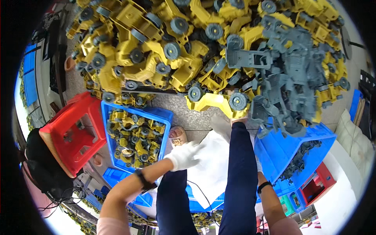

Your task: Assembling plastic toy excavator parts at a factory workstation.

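Observation:
My left hand [184,156], in a white glove, hovers over or rests on the white cloth [211,168] between my knees. Its fingers point to the right, apart, with nothing visible in them. Of my right hand [258,165], also gloved in white, only a sliver shows beside my right leg. It is close to a tilted blue crate [270,152]; its fingers are hidden, so any grip cannot be made out. Dark parts [297,160] lie inside that crate. Grey toy vehicle bodies [295,70] are heaped above it.
A big pile of yellow toy trucks [156,58] with grey wheels fills the far side. To the left stand a blue crate [169,121] of small yellow pieces and a red plastic stool [58,125]. A red stool or box [323,178] is at the right. A black cord [201,190] crosses the cloth.

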Demonstrator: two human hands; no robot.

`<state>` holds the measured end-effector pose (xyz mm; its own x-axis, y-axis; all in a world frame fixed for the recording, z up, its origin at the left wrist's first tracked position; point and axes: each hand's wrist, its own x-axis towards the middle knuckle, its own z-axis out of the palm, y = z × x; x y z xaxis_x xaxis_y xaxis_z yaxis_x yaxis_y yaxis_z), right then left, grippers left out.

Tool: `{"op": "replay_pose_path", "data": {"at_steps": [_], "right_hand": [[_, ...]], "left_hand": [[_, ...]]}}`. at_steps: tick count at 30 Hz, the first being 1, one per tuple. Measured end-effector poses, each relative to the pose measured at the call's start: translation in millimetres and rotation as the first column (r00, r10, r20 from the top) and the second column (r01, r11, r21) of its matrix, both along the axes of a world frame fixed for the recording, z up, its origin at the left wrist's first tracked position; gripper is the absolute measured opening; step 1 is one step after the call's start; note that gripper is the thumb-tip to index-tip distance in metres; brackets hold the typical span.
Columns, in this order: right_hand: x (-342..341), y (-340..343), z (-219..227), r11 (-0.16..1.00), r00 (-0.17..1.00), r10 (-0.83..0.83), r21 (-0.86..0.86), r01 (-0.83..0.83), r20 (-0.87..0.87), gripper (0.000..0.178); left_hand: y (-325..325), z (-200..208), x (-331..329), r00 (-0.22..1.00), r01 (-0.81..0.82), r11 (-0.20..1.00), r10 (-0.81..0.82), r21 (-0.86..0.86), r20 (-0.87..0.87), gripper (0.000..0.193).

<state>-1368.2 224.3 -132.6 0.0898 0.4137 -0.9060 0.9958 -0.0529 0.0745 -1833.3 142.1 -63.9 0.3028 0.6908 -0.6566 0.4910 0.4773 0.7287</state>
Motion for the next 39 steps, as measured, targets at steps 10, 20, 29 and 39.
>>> {"op": "replay_pose_path", "data": {"at_steps": [10,20,29,39], "right_hand": [[7,-125,-166,0.994,0.982,0.064,-0.079,-0.079,-0.176,0.059],[-129,-44,-275,0.996,0.860,-0.058,-0.088,0.015,-0.507,0.058],[-280,235,-323,0.974,0.642,0.102,0.208,0.092,-0.760,0.057],[-284,335,-183,0.901,0.379,0.211,0.329,0.282,-0.901,0.057]], "left_hand": [[16,-172,155,0.948,0.319,0.919,-0.309,-0.232,0.080,0.090],[-67,-262,160,0.726,0.688,0.722,-0.684,-0.076,0.071,0.123],[10,-317,111,0.706,0.708,0.704,-0.708,0.045,-0.034,0.096],[127,-106,-47,0.567,0.822,0.564,-0.824,0.080,-0.011,0.068]]}}
